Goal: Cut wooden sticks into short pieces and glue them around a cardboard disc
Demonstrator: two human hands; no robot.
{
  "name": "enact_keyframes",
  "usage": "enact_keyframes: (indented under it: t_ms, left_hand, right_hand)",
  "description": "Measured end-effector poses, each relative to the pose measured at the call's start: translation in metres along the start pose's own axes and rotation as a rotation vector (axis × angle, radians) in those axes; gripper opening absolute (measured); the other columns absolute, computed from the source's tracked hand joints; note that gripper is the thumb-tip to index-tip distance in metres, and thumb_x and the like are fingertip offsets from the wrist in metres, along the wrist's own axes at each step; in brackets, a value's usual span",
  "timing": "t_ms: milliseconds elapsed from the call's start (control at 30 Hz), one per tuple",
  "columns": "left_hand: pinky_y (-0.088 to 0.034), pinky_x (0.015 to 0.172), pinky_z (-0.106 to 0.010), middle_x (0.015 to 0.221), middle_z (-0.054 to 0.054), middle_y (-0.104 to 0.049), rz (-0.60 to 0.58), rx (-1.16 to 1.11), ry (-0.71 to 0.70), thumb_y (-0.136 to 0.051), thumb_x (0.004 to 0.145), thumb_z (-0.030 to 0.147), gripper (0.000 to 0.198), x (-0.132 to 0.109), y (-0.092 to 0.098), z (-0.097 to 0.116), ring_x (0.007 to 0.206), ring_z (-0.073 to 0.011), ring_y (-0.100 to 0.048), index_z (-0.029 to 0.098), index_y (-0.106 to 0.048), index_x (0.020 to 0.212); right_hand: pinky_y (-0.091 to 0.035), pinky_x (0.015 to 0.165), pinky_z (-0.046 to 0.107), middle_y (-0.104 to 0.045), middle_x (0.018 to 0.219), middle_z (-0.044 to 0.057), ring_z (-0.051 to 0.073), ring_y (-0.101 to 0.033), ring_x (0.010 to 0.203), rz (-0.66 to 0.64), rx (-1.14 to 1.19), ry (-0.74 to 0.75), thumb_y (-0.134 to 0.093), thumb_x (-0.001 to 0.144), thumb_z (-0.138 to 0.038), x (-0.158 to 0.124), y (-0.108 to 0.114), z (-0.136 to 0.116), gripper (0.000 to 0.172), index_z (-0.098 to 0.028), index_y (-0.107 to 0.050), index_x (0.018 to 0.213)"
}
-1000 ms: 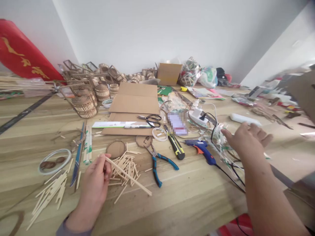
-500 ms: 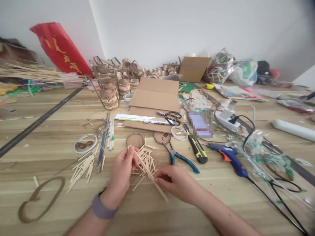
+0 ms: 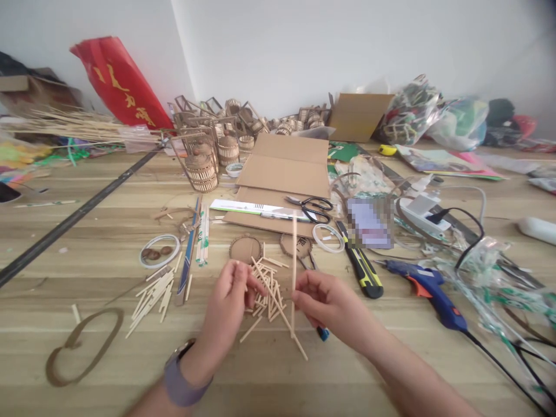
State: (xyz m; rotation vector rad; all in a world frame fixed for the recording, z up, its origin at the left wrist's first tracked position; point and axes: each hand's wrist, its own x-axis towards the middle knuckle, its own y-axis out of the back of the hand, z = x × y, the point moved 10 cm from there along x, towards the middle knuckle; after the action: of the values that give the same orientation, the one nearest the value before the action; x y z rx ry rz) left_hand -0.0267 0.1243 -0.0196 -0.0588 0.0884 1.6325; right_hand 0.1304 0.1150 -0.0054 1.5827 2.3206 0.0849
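Note:
My left hand (image 3: 228, 307) is closed, its fingers pinching the upper end of a long wooden stick (image 3: 282, 318) that slants down to the right onto the table. My right hand (image 3: 328, 301) is closed on a second thin stick (image 3: 294, 249), held upright just beside the first. Both hands hover over a loose pile of short sticks (image 3: 266, 286) on the wooden table (image 3: 304, 376). A grey band sits on my left wrist. Blue-handled pliers (image 3: 322, 333) lie mostly hidden under my right hand.
Near the hands lie a yellow-black utility knife (image 3: 362, 266), a blue glue gun (image 3: 428, 286) with its cord, scissors (image 3: 313, 207), flat cardboard (image 3: 284, 171), two cardboard discs (image 3: 245, 249), a tape ring (image 3: 159, 252), more sticks (image 3: 152, 295), a cardboard loop (image 3: 80, 344) and small woven cages (image 3: 202, 168).
My right hand came in from the far right to the sticks, then lifted one stick upright. My left hand kept its long stick. The camera swung left.

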Motion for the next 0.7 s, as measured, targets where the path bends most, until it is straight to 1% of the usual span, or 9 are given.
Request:
enact_keyframes:
  t_ms: [67,167,233,300,367,433,533,633,700]
  left_hand:
    - [-0.041,0.053,-0.023,0.068,-0.002,-0.066,-0.178,0.096,-0.002,-0.047,0.091,0.054,0.041,-0.008,-0.019,0.003,0.057,-0.0134,-0.054,0.017,-0.061,0.079]
    - [-0.044,0.063,-0.024,0.069,-0.002,-0.066,-0.388,0.181,-0.04,-0.049,0.09,0.052,0.043,-0.02,-0.042,0.008,0.069,-0.0171,-0.06,0.018,-0.065,0.071]
    - [-0.046,0.069,-0.026,0.071,-0.002,-0.068,-0.479,0.165,-0.033,-0.047,0.091,0.051,0.043,-0.027,-0.051,0.008,0.076,-0.0195,-0.063,0.018,-0.067,0.071]
    - [-0.047,0.075,-0.028,0.077,-0.003,-0.072,-0.53,0.146,-0.003,-0.048,0.091,0.05,0.041,-0.031,-0.056,0.006,0.082,-0.0212,-0.066,0.019,-0.069,0.075]
    - [-0.048,0.076,-0.028,0.079,-0.004,-0.073,-0.551,0.143,0.026,-0.049,0.091,0.049,0.04,-0.032,-0.059,0.003,0.081,-0.0216,-0.067,0.018,-0.069,0.076]
    - [-0.048,0.076,-0.028,0.075,-0.004,-0.073,-0.547,0.122,0.038,-0.049,0.091,0.05,0.04,-0.032,-0.059,0.002,0.078,-0.0211,-0.067,0.018,-0.067,0.075]
    - [-0.047,0.07,-0.027,0.07,-0.004,-0.069,-0.438,0.012,0.094,-0.051,0.088,0.054,0.041,-0.024,-0.05,-0.005,0.072,-0.0194,-0.064,0.018,-0.064,0.074]
    - [-0.045,0.062,-0.025,0.07,-0.004,-0.066,-0.325,-0.149,0.207,-0.058,0.083,0.058,0.041,-0.019,-0.043,-0.018,0.069,-0.0183,-0.062,0.017,-0.062,0.078]
    - [-0.045,0.059,-0.025,0.071,-0.004,-0.066,-0.327,-0.227,0.263,-0.061,0.08,0.059,0.043,-0.02,-0.046,-0.023,0.069,-0.0185,-0.062,0.017,-0.062,0.081]
  right_hand:
    - [-0.031,0.04,0.018,-0.045,0.051,-0.009,0.006,-0.039,0.041,-0.002,0.12,0.034,-0.062,0.079,-0.041,0.0,0.0,-0.008,0.024,-0.021,-0.052,0.072]
    - [-0.043,0.051,0.021,-0.055,0.057,-0.005,0.008,-0.051,0.051,0.007,0.209,0.109,-0.065,0.079,-0.045,0.001,-0.001,-0.016,0.029,-0.019,-0.055,0.073]
    - [-0.048,0.057,0.024,-0.06,0.062,-0.003,0.011,-0.057,0.057,0.004,0.259,0.136,-0.065,0.079,-0.049,0.001,-0.004,-0.015,0.032,-0.019,-0.056,0.075]
    - [-0.047,0.054,0.024,-0.059,0.061,-0.003,0.012,-0.057,0.056,0.01,0.28,0.141,-0.065,0.08,-0.051,0.002,-0.006,-0.01,0.033,-0.019,-0.055,0.076]
    - [-0.044,0.048,0.023,-0.056,0.059,-0.004,0.011,-0.053,0.05,0.019,0.266,0.139,-0.063,0.081,-0.051,0.002,-0.007,-0.004,0.033,-0.02,-0.055,0.078]
    - [-0.044,0.046,0.024,-0.054,0.059,-0.004,0.011,-0.052,0.048,0.052,0.2,0.159,-0.057,0.086,-0.049,0.001,-0.006,-0.001,0.029,-0.02,-0.055,0.082]
    - [-0.049,0.054,0.028,-0.06,0.075,0.001,0.015,-0.057,0.059,0.176,-0.132,0.309,-0.059,0.087,-0.041,-0.006,0.001,-0.013,0.025,-0.02,-0.059,0.1]
    - [-0.054,0.07,0.035,-0.062,0.101,0.01,0.021,-0.061,0.081,0.244,-0.492,0.543,-0.07,0.08,-0.034,-0.021,-0.009,-0.032,0.047,-0.02,-0.052,0.122]
    - [-0.055,0.076,0.039,-0.06,0.11,0.013,0.025,-0.061,0.092,0.266,-0.613,0.647,-0.07,0.08,-0.029,-0.028,-0.017,-0.038,0.056,-0.021,-0.045,0.129]
